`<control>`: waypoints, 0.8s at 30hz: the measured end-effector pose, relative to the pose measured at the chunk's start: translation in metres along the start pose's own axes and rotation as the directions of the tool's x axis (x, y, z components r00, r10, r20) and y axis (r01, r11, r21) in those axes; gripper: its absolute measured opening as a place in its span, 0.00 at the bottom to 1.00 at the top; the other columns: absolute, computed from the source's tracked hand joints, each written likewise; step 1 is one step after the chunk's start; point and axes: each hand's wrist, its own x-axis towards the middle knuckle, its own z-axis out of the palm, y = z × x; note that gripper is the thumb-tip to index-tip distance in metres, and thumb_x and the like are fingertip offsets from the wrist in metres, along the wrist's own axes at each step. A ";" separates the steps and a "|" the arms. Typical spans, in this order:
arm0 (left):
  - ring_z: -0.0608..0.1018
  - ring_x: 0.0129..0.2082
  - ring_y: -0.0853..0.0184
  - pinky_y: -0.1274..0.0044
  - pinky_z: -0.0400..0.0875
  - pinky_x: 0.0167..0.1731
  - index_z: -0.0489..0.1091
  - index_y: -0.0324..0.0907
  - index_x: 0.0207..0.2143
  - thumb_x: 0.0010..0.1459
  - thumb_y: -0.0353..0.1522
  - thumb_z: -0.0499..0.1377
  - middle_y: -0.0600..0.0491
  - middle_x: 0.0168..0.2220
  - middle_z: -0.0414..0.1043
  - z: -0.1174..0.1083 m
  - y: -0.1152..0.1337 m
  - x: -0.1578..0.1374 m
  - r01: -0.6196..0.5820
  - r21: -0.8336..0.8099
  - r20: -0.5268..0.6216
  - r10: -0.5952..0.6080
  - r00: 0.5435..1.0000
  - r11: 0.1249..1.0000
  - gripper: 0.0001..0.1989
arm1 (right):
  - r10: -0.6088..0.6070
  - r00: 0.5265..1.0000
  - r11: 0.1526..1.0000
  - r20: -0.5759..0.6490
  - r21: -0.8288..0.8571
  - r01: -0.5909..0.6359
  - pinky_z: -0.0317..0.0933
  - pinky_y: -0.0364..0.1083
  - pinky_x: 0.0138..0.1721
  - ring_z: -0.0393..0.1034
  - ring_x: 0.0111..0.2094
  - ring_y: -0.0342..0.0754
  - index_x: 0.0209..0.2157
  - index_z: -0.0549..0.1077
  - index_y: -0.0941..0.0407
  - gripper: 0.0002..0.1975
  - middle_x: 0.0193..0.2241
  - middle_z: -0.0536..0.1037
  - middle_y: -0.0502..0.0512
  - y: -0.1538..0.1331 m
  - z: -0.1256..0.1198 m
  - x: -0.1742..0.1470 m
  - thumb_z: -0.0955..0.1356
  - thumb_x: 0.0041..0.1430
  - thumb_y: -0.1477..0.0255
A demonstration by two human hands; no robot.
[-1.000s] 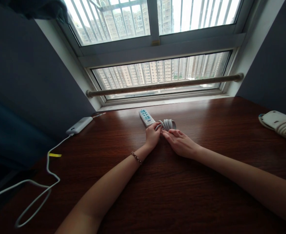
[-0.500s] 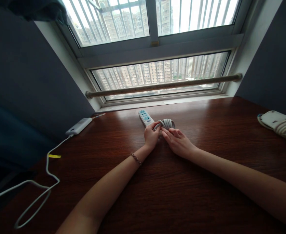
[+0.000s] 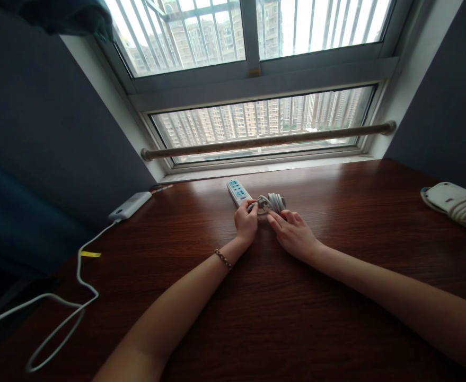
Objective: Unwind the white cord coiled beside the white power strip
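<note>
Near the middle of the frame, our left hand (image 3: 246,223) pinches the grey cord (image 3: 271,202) where it leaves the power strip (image 3: 238,192), fingers closed narrow on it. Our right hand (image 3: 294,233) lies just beside it, fingertips on the coiled cord; we cannot tell whether they grip. On the wooden table (image 3: 256,313), a white charger (image 3: 130,205) sits at the left with its cable (image 3: 77,276) trailing to the lower left. Another white device (image 3: 453,199) lies at the right edge.

No readable text; markings on power strip (image 3: 238,192) too small to tell.
</note>
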 end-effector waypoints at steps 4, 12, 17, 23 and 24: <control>0.75 0.29 0.69 0.78 0.70 0.31 0.70 0.39 0.33 0.53 0.34 0.56 0.53 0.28 0.74 -0.001 -0.005 0.006 0.073 -0.097 -0.027 -0.076 0.997 0.993 0.08 | 0.014 1.000 1.000 -0.005 0.022 -0.014 0.53 0.55 0.46 0.54 0.48 0.58 0.56 0.62 0.61 0.21 0.58 0.62 0.55 0.001 0.000 0.000 0.57 0.61 0.76; 0.70 0.19 0.75 0.81 0.66 0.21 0.69 0.35 0.32 0.53 0.33 0.55 0.55 0.23 0.70 -0.004 0.003 0.004 0.065 -0.216 0.029 -0.060 0.998 0.974 0.09 | 0.045 0.999 0.999 -0.006 0.016 -0.045 0.54 0.56 0.47 0.53 0.48 0.58 0.57 0.60 0.62 0.23 0.60 0.58 0.54 0.000 0.003 -0.001 0.58 0.60 0.77; 0.68 0.17 0.76 0.82 0.64 0.19 0.68 0.38 0.35 0.53 0.34 0.56 0.54 0.29 0.72 -0.002 0.014 -0.008 -0.071 -0.188 0.081 0.088 0.993 0.979 0.09 | 0.111 0.994 0.989 0.014 0.101 -0.111 0.56 0.56 0.49 0.52 0.51 0.60 0.56 0.62 0.63 0.22 0.57 0.62 0.59 0.003 0.003 -0.002 0.60 0.59 0.75; 0.76 0.31 0.70 0.75 0.71 0.38 0.62 0.41 0.43 0.59 0.33 0.52 0.49 0.39 0.71 -0.001 0.020 -0.017 -0.311 -0.126 0.131 0.327 0.936 0.942 0.11 | 0.116 0.987 0.900 -0.115 0.433 -0.055 0.55 0.55 0.54 0.53 0.53 0.56 0.57 0.53 0.65 0.28 0.54 0.61 0.68 0.008 0.004 -0.004 0.63 0.55 0.76; 0.76 0.36 0.68 0.74 0.70 0.42 0.62 0.41 0.44 0.59 0.33 0.51 0.48 0.40 0.70 -0.001 0.020 -0.019 -0.360 -0.119 0.141 0.375 0.916 0.925 0.10 | 0.129 0.981 0.865 -0.147 0.499 -0.040 0.56 0.55 0.53 0.55 0.53 0.56 0.57 0.51 0.64 0.29 0.53 0.62 0.68 0.008 0.004 -0.004 0.63 0.54 0.76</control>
